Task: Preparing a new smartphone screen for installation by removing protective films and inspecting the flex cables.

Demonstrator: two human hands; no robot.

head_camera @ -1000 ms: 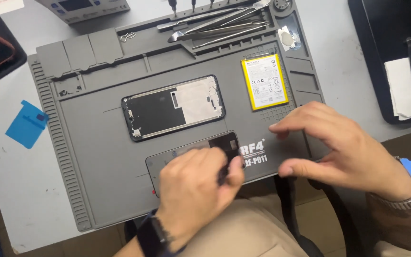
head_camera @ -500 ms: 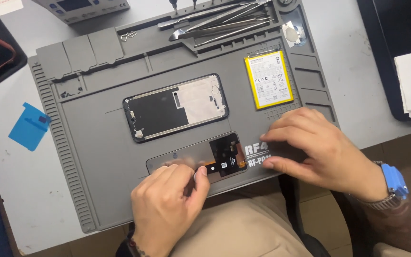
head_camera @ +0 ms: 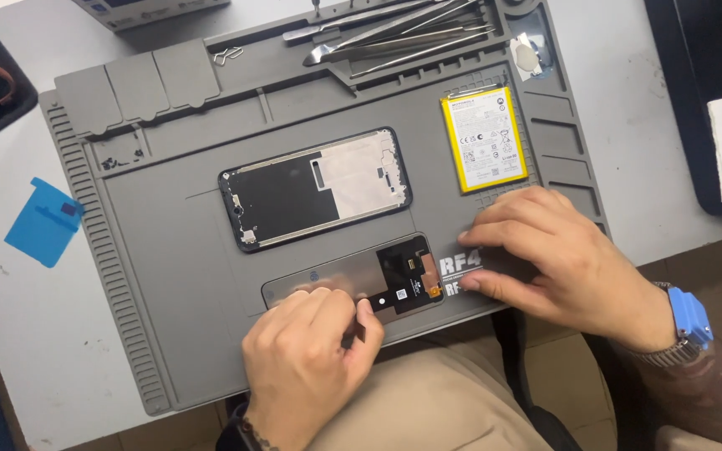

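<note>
Left hand [head_camera: 307, 367] has slid left along the screen panel [head_camera: 353, 280] since a second ago; its grip is pinched shut at the panel's near edge, thumb tip on the dark section, so the work looks to have moved toward that edge. Right hand [head_camera: 561, 255] has stayed flat, fingers spread and open, pressing the mat [head_camera: 169, 276] just beside the panel's right end. Panel lies face down at the mat's near edge: grey back, black patch, small orange flex; beyond it the phone frame [head_camera: 315, 188], then battery [head_camera: 485, 138] and tools [head_camera: 394, 38].

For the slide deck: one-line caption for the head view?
Both hands on a screen panel, phone frame behind, on a grey mat.
</note>
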